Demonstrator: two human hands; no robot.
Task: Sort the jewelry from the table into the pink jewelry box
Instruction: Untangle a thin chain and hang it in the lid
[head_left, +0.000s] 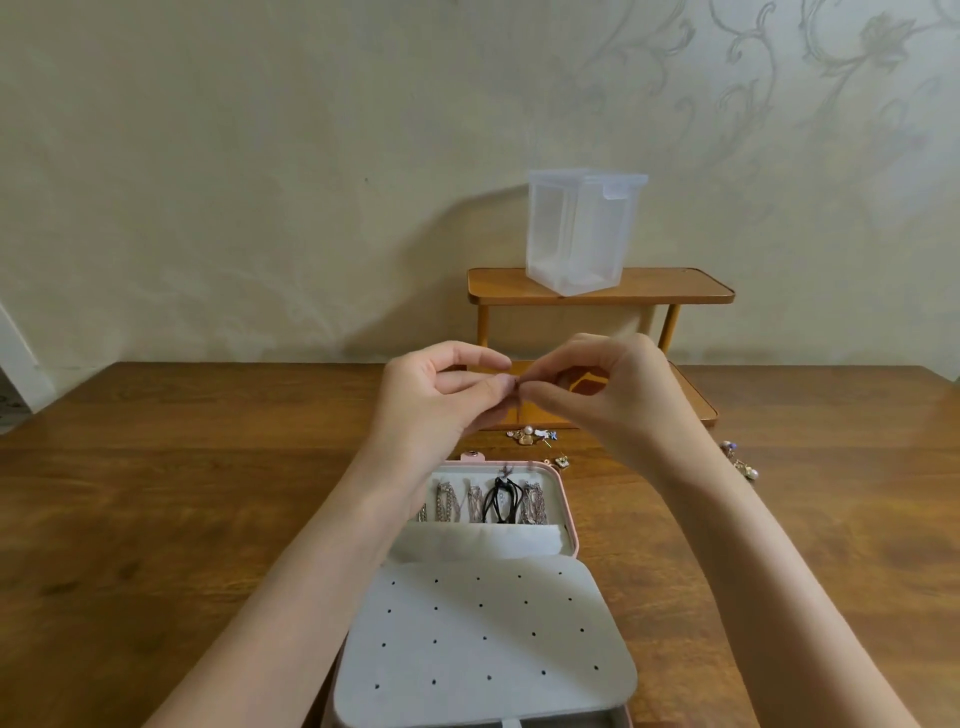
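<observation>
The pink jewelry box (569, 512) lies open on the wooden table, with several chains and a black cord hanging in its far half (488, 503) and a white perforated earring panel (483, 639) folded over the near half. Both hands are raised above the box. My left hand (436, 400) and my right hand (602, 395) meet fingertip to fingertip and pinch a tiny piece of jewelry (517, 383) between them; it is too small to identify. Loose earrings (530, 434) lie on the table just beyond the box, one more (560, 461) by its far right corner.
A small two-tier wooden shelf (696, 291) stands at the back against the wall, with a translucent plastic container (576, 228) on top. More earrings (740, 461) lie to the right of my right forearm.
</observation>
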